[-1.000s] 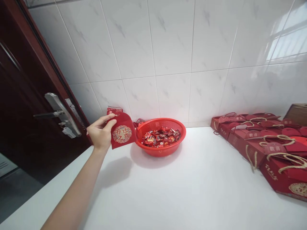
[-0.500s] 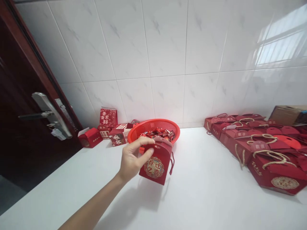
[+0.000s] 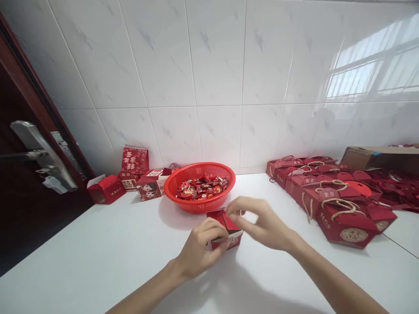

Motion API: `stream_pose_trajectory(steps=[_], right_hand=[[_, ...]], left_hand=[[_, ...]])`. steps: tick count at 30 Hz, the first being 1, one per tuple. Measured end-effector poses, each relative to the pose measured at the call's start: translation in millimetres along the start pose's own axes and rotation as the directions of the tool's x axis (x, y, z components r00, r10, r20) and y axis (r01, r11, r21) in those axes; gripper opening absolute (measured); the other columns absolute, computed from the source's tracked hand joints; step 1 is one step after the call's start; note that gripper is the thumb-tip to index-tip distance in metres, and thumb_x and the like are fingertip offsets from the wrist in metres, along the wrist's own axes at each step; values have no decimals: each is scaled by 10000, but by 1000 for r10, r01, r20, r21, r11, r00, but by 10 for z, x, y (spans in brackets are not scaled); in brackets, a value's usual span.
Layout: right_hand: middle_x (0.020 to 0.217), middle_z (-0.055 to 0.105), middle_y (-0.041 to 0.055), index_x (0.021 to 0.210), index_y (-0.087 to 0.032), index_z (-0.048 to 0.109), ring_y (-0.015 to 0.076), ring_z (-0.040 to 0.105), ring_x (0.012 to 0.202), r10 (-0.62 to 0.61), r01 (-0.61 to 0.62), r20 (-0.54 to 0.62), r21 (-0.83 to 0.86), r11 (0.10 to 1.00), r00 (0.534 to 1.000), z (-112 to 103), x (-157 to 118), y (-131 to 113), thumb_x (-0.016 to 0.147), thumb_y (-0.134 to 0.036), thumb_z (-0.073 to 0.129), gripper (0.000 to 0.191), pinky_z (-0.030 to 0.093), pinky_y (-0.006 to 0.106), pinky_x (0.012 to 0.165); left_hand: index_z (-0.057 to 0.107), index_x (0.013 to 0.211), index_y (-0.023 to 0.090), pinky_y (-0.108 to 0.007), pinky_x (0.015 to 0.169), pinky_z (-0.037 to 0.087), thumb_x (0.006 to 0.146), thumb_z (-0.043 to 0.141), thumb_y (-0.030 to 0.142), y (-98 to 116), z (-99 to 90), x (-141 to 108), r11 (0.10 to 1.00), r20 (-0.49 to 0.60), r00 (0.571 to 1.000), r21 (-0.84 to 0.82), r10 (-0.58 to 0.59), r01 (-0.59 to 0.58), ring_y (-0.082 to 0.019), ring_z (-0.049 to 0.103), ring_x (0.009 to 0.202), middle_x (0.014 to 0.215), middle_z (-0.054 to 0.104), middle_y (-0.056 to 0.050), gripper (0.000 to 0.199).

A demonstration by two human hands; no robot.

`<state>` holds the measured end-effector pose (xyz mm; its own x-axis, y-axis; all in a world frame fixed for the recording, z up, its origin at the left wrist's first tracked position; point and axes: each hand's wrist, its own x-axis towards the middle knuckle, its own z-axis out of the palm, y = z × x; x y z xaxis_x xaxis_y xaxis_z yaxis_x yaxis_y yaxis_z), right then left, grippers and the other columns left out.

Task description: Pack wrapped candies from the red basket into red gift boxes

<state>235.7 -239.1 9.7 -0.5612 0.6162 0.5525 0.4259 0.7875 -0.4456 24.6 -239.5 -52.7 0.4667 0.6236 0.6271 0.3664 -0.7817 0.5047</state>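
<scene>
A small red gift box [image 3: 235, 240] sits on the white table in front of me, and its top shows loose flaps and a dark gap. My left hand [image 3: 204, 249] is at its near left side, thumb and fingers pinched on the edge by the opening. From the right, my right hand [image 3: 260, 223] reaches over the top, with thumb and forefinger closed at a flap; the fingertips are slightly blurred. Just behind the box stands a red plastic colander [image 3: 206, 207] filled with wrapped candies [image 3: 203, 187].
On the right stand rows of red boxes [image 3: 340, 226] with rope handles, beside a brown carton [image 3: 360, 158] and a red heap [image 3: 397, 187]. Several more red boxes [image 3: 109, 189] line the left, near a door handle [image 3: 39, 148]. A tiled wall [image 3: 216, 131] closes off the back.
The red gift box, held up by my left hand before, is now down on the table with its top flaps loosened. My right hand has come into view at it. The view has shifted right.
</scene>
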Motion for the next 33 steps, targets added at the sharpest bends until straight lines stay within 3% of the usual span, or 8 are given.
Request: stream_pose_trajectory(steps=[3, 5, 13, 19, 23, 26, 29, 33], right_hand=[[936, 694, 55, 844, -195, 689, 172, 624, 855, -16, 16, 145, -1, 1000, 989, 254, 124, 156, 904, -128, 551, 165, 517, 305, 778], [978, 677, 75, 847, -193, 702, 185, 617, 886, 0, 5, 165, -30, 1000, 986, 364, 148, 260, 891, -138, 569, 151, 509, 319, 782], [1371, 528, 121, 734, -196, 663, 278, 577, 1065, 77, -20, 227, -244, 970, 971, 334, 74, 309, 851, -165, 603, 135, 462, 450, 852], [1245, 567, 122, 878, -199, 580, 241, 612, 1003, 241, -219, 90, -204, 954, 966, 374, 44, 331, 844, -175, 607, 50, 507, 371, 767], [1188, 591, 113, 855, -217, 548, 256, 574, 1184, 311, -313, -50, -25, 949, 949, 366, 0, 419, 838, -78, 488, 152, 529, 347, 783], [1182, 619, 109, 874, -213, 589, 245, 604, 1149, 372, -365, -85, 85, 927, 924, 350, -38, 529, 787, -30, 424, 262, 535, 354, 797], [1182, 661, 95, 947, -208, 652, 236, 626, 1117, 462, -445, -81, 171, 879, 883, 328, -87, 622, 734, -26, 412, 369, 529, 373, 853], [1145, 720, 71, 1030, -197, 696, 234, 653, 1084, 549, -521, 12, 334, 785, 835, 300, -145, 651, 699, -72, 440, 437, 512, 393, 942]], left_hand=[[739, 779, 249, -339, 697, 520, 867, 609, 235, 10, 8, -9, 1000, 74, 997, 10, -6, 5, -194, 633, 743, 780, 735, -31, 158], [744, 742, 263, -344, 721, 514, 916, 534, 236, 11, -1, -1, 1000, 85, 996, 1, -23, 23, -191, 636, 740, 757, 742, -20, 274], [740, 712, 261, -361, 781, 489, 835, 608, 196, -18, -62, 109, 991, 126, 991, 132, -45, 29, -190, 591, 769, 758, 688, -15, 193], [700, 763, 226, -366, 912, 492, 731, 697, 228, 0, -164, 273, 970, 302, 943, 232, -138, 68, -245, 566, 1050, 1117, 637, -53, 32], [631, 1195, 257, -445, 1063, 415, 723, 720, 314, -9, -209, 402, 965, 460, 871, 254, -173, 57, -326, 442, 1308, 1367, 532, -83, 483], [522, 1373, 282, -505, 1102, 361, 718, 731, 396, -30, -215, 470, 958, 532, 820, 279, -210, 65, -365, 376, 1365, 1410, 489, -104, 697], [607, 1282, 289, -488, 1055, 405, 681, 764, 455, -38, -223, 498, 953, 500, 832, 284, -239, 103, -352, 469, 1260, 1337, 513, -94, 644], [688, 1148, 272, -426, 919, 494, 718, 733, 512, -28, -257, 484, 917, 312, 885, 312, -346, 248, -291, 566, 1071, 1158, 560, -69, 495]])
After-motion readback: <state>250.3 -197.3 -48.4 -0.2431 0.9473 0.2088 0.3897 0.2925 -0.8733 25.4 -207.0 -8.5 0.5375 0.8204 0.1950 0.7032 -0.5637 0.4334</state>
